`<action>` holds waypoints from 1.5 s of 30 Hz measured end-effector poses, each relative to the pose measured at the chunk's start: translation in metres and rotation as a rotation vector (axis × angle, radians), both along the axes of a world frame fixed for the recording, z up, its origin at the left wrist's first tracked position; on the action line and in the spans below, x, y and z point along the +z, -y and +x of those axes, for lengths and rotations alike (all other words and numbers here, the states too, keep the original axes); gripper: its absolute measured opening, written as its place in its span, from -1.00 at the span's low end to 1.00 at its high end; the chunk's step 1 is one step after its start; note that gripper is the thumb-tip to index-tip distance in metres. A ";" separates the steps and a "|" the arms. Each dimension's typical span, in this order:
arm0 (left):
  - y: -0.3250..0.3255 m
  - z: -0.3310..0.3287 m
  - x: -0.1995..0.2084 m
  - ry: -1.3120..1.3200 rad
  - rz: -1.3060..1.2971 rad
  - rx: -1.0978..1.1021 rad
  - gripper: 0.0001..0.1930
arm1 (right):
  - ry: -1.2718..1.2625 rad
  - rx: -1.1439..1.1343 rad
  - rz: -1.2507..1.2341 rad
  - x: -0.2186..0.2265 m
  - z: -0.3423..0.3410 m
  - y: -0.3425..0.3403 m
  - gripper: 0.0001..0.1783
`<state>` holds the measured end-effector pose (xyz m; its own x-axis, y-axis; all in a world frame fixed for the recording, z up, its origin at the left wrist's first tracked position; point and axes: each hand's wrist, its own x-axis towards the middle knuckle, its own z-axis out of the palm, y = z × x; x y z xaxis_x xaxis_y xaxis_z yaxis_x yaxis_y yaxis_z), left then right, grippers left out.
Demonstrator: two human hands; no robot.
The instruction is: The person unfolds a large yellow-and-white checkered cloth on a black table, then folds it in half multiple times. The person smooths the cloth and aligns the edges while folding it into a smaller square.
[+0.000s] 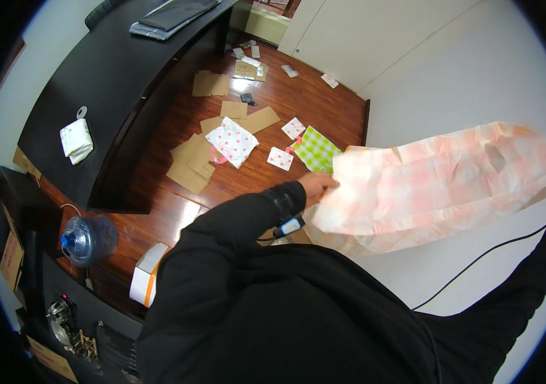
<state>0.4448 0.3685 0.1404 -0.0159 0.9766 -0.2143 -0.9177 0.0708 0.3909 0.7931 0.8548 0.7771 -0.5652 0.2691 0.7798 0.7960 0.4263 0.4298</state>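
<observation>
A thin, crinkled sheet (426, 185) with a pale pink and white check stretches out at the right, in front of the wall. My left hand (318, 187) is closed on its near left edge, fingers pinched against the material. My right arm reaches far out to the right, toward the sheet's other end, but the hand itself is lost at the dark rim of the picture. Just beyond my left hand, a green and white checked bag (315, 149) lies on the floor. Farther left rests a white bag with pink dots (233, 142), on flat brown cardboard pieces (191, 168).
A long dark desk (119, 83) curves along the left, bearing a folded white cloth (76, 141) and dark folders (174, 17). Below it stand a blue water jug (90, 240) and a white and orange box (147, 275). Small dotted packets (280, 158) are scattered about the wooden floor.
</observation>
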 end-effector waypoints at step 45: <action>0.118 -0.032 0.233 -1.098 0.096 1.090 -0.90 | -0.395 1.473 -1.635 -0.381 -0.312 0.320 -0.85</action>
